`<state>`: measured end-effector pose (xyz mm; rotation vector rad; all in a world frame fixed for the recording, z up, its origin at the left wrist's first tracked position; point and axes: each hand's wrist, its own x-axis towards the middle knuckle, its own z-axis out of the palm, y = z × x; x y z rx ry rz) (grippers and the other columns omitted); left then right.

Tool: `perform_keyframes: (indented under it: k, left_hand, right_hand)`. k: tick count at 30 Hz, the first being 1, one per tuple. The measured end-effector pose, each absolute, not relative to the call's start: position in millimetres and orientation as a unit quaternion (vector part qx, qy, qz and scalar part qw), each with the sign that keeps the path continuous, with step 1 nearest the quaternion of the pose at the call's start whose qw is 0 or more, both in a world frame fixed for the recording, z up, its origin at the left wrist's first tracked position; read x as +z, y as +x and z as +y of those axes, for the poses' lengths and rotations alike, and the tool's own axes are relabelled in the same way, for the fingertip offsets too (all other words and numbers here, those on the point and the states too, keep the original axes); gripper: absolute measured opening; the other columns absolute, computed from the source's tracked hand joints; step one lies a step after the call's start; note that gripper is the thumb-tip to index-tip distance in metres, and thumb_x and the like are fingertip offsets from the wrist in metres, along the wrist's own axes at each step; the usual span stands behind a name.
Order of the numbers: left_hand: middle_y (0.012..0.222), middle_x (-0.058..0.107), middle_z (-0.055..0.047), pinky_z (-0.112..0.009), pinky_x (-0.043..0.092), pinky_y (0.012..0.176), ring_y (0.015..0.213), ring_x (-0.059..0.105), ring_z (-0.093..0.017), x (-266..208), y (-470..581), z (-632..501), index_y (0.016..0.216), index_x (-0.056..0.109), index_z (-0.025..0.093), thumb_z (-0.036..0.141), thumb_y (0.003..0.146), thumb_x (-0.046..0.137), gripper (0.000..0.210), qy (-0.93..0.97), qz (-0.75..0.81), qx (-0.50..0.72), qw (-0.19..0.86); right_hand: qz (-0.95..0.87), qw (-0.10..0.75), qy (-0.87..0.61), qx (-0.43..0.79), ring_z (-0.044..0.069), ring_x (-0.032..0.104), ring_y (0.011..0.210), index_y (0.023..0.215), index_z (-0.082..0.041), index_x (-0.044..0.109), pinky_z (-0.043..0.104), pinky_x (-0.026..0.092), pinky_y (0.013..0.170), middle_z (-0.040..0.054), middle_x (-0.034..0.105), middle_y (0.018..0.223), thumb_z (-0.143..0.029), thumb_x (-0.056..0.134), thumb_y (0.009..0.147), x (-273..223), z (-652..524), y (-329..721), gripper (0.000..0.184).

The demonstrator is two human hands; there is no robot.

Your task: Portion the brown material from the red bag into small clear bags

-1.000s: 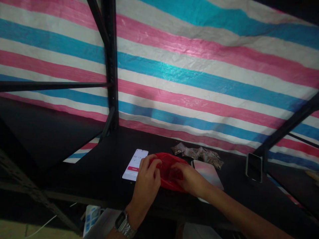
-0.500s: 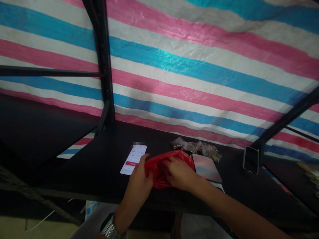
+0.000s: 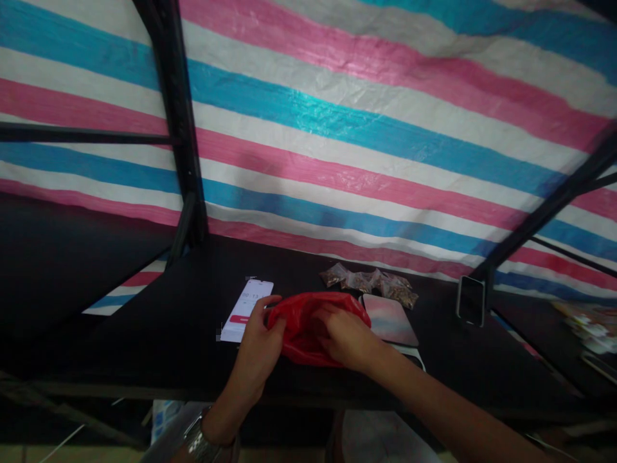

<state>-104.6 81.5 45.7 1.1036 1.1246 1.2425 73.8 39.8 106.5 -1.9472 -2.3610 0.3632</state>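
Low in the middle of the frame, a red plastic bag (image 3: 308, 325) lies on the black worktop (image 3: 159, 334), its long axis running left to right between the two hands. The left hand (image 3: 258, 350) pinches the bag's left edge; the right hand (image 3: 348, 337) presses its fingers into the crumpled top — both are equally near. The film looks thin, glossy and wrinkled. A lit phone (image 3: 247, 308) lies just left of the bag — small clear packets (image 3: 369, 283) behind it.

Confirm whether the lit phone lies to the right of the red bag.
No, the lit phone lies flat on the black shelf to the left of the red bag, beside the left hand.
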Motion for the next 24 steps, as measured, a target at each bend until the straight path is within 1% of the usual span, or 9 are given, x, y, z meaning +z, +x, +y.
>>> perform_keyframes:
  k: [3, 5, 9, 11, 13, 16, 18, 20, 24]
  left_hand:
    - [0.102, 0.075, -0.008, -0.037, 0.059, 0.073, 0.084, 0.074, -0.024, 46.3, -101.0, 81.1, 0.126, 0.061, 0.020, 0.047, 0.077, 0.066, 0.057, 0.452, 0.479, 0.523, 0.542]
    - [0.100, 0.076, -0.009, -0.039, 0.061, 0.074, 0.084, 0.075, -0.025, 47.4, -100.1, 81.9, 0.124, 0.060, 0.019, 0.048, 0.080, 0.062, 0.053, 0.450, 0.485, 0.516, 0.544]
    - [0.107, 0.075, -0.011, -0.048, 0.060, 0.089, 0.100, 0.074, -0.030, 49.6, -101.3, 84.9, 0.116, 0.063, 0.019, 0.049, 0.081, 0.060, 0.046, 0.478, 0.506, 0.502, 0.514]
    - [0.106, 0.076, -0.010, -0.049, 0.058, 0.094, 0.102, 0.073, -0.031, 50.1, -101.7, 85.5, 0.112, 0.066, 0.020, 0.051, 0.080, 0.063, 0.045, 0.507, 0.501, 0.494, 0.498]
    - [0.101, 0.078, -0.008, -0.048, 0.058, 0.093, 0.098, 0.074, -0.031, 50.0, -101.4, 85.3, 0.107, 0.069, 0.021, 0.051, 0.076, 0.069, 0.043, 0.541, 0.481, 0.480, 0.496]
    - [0.096, 0.081, -0.007, -0.047, 0.058, 0.091, 0.093, 0.075, -0.031, 49.8, -100.4, 85.7, 0.099, 0.073, 0.022, 0.043, 0.071, 0.072, 0.035, 0.574, 0.470, 0.466, 0.482]
    - [0.097, 0.082, -0.007, -0.047, 0.058, 0.092, 0.093, 0.075, -0.031, 50.4, -100.4, 87.3, 0.095, 0.074, 0.022, 0.040, 0.071, 0.069, 0.030, 0.578, 0.481, 0.468, 0.464]
    - [0.095, 0.082, -0.007, -0.046, 0.057, 0.090, 0.091, 0.075, -0.031, 51.7, -101.2, 89.1, 0.093, 0.075, 0.022, 0.040, 0.073, 0.067, 0.028, 0.576, 0.493, 0.472, 0.450]
    - [0.088, 0.081, -0.007, -0.044, 0.057, 0.082, 0.083, 0.073, -0.030, 55.2, -102.9, 89.0, 0.088, 0.075, 0.022, 0.042, 0.073, 0.068, 0.026, 0.565, 0.509, 0.476, 0.441]
  right_hand:
    - [-0.772, 0.040, -0.622, 0.123, 0.024, 0.071, 0.127, 0.132, -0.019, 0.073, 0.031, 0.052, 0.104, 0.0101, 0.075, 0.140, -0.010, 0.062, 0.090, 105.6, 38.6, 73.6, 0.044]
    - [-0.771, 0.039, -0.624, 0.125, 0.024, 0.072, 0.125, 0.131, -0.019, 0.073, 0.030, 0.053, 0.104, 0.0104, 0.076, 0.138, -0.011, 0.062, 0.092, 104.9, 37.6, 72.5, 0.041]
    - [-0.758, 0.030, -0.643, 0.110, 0.029, 0.070, 0.129, 0.133, -0.013, 0.071, 0.037, 0.050, 0.109, 0.0175, 0.073, 0.140, -0.010, 0.060, 0.093, 106.0, 35.1, 68.7, 0.042]
    - [-0.759, 0.022, -0.642, 0.105, 0.030, 0.068, 0.132, 0.131, -0.012, 0.071, 0.038, 0.047, 0.113, 0.0183, 0.072, 0.141, -0.007, 0.059, 0.091, 107.9, 33.6, 67.0, 0.042]
    - [-0.762, 0.016, -0.639, 0.105, 0.030, 0.066, 0.134, 0.132, -0.012, 0.071, 0.039, 0.046, 0.114, 0.0182, 0.072, 0.141, -0.006, 0.059, 0.090, 110.1, 31.9, 66.1, 0.044]
    - [-0.762, 0.019, -0.639, 0.105, 0.029, 0.065, 0.134, 0.134, -0.013, 0.070, 0.038, 0.047, 0.113, 0.0171, 0.071, 0.142, -0.007, 0.058, 0.092, 112.7, 28.4, 66.1, 0.044]
    - [-0.763, 0.029, -0.636, 0.107, 0.027, 0.064, 0.136, 0.135, -0.016, 0.069, 0.036, 0.045, 0.115, 0.0145, 0.070, 0.144, -0.009, 0.057, 0.093, 113.2, 25.2, 66.0, 0.043]
    - [-0.766, 0.031, -0.632, 0.114, 0.026, 0.065, 0.135, 0.133, -0.017, 0.070, 0.035, 0.046, 0.113, 0.0130, 0.071, 0.143, -0.010, 0.058, 0.093, 112.3, 21.7, 65.2, 0.042]
    - [-0.757, 0.024, -0.641, 0.124, 0.029, 0.069, 0.128, 0.126, -0.013, 0.072, 0.036, 0.051, 0.105, 0.0166, 0.073, 0.136, -0.009, 0.057, 0.092, 108.2, 18.6, 62.6, 0.037]
